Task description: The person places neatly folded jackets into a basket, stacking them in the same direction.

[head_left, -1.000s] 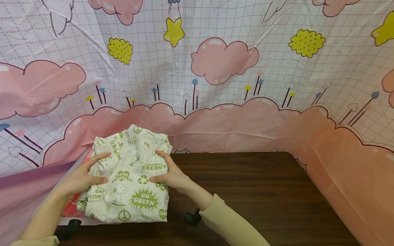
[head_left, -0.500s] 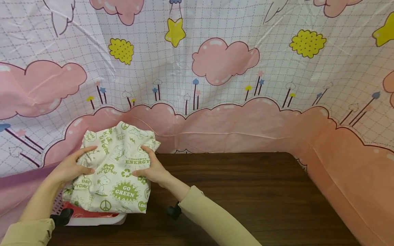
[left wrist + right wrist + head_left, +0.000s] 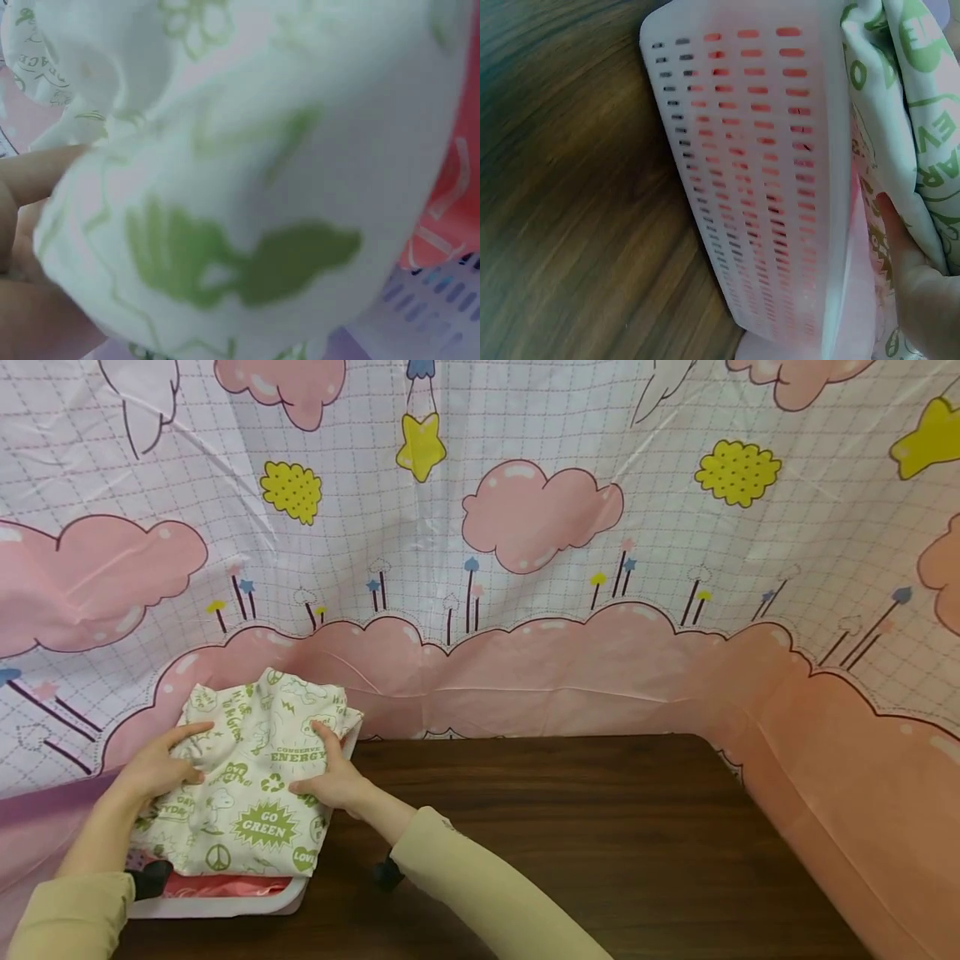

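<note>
A folded white cloth (image 3: 255, 777) with green cartoon print lies over a white perforated basket (image 3: 225, 906) at the table's left end. My left hand (image 3: 153, 768) grips the cloth's left side and my right hand (image 3: 330, 781) grips its right side, thumbs on top. Close up in the left wrist view, the cloth (image 3: 247, 187) fills the frame with a finger (image 3: 37, 172) along its edge. The right wrist view shows the basket wall (image 3: 757, 172), the cloth (image 3: 922, 112) above it and a fingertip (image 3: 922, 285) tucked under the fabric. Something red (image 3: 225, 885) lies in the basket under the cloth.
A dark wooden table (image 3: 562, 827) stretches to the right of the basket. A pink and white cartoon-print sheet (image 3: 525, 568) hangs behind and wraps round both sides. A small black object (image 3: 386, 872) sits under my right forearm.
Both hands have carried the folded cloth to the left and lowered it over the basket. The basket with its red contents now shows beneath the cloth.
</note>
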A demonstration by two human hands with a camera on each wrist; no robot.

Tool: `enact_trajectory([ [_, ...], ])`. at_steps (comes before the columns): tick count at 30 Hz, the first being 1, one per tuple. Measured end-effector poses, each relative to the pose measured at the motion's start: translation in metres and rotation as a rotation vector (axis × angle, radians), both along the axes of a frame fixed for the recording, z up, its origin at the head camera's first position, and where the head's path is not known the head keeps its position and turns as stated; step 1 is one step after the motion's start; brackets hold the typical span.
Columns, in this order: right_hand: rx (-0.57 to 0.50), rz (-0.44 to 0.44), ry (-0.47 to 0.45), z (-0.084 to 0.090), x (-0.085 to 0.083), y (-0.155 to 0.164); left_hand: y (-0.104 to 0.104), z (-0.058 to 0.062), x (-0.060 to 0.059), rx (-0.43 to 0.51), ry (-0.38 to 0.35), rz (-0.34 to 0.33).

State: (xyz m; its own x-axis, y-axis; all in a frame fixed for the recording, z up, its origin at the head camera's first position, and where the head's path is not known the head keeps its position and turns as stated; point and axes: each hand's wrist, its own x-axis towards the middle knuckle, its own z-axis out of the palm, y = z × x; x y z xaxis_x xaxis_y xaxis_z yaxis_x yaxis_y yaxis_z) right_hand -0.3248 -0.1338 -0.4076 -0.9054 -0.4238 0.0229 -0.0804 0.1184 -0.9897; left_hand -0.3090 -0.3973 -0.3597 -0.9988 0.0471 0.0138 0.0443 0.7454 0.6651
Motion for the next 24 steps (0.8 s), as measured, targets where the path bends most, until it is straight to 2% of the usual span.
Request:
enact_trajectory([
  [5, -0.015, -0.042, -0.062, -0.006, -0.001, -0.019, -0.011, -0.01, -0.004, -0.002, -0.003, 0.02],
  [10, 0.038, -0.1, -0.097, -0.014, -0.001, -0.033, -0.02, -0.022, -0.009, 0.052, -0.043, 0.046],
  [13, 0.076, -0.111, -0.098, -0.015, 0.001, -0.039, -0.023, -0.028, -0.012, 0.06, -0.032, 0.07],
  [17, 0.189, -0.125, -0.114, -0.015, 0.004, -0.045, -0.024, -0.033, -0.014, 0.035, 0.011, 0.091],
  [20, 0.274, -0.121, -0.143, -0.011, 0.005, -0.046, -0.024, -0.038, -0.017, -0.003, 0.034, 0.078],
  [24, 0.345, -0.095, -0.161, -0.008, 0.002, -0.045, -0.027, -0.048, -0.021, -0.016, -0.018, 0.064],
])
